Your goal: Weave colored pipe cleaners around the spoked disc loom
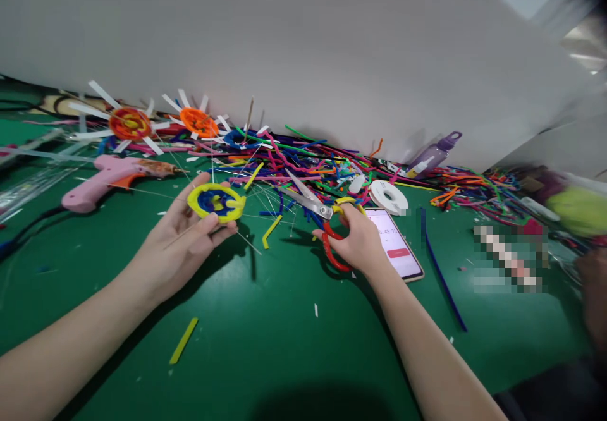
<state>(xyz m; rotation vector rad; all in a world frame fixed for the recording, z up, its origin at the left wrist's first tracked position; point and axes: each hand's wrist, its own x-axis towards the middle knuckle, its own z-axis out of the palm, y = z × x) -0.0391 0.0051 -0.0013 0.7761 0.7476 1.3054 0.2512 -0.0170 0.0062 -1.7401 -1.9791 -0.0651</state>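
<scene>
Although right-hand fingers (349, 213) partly cover the scissors (325, 212), 2 blades (310, 203) show.

Green tabletop (265, 326) under phone (397, 244), perhaps pipe cleaners (308, 157)

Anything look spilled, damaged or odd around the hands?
Nothing looks spilled. Two things stand out: fine stray strands trail around the yellow-and-blue piece in the left hand, looking untidy, and the pink glue gun has brownish discoloration near its nozzle, unlike its clean body.
</scene>
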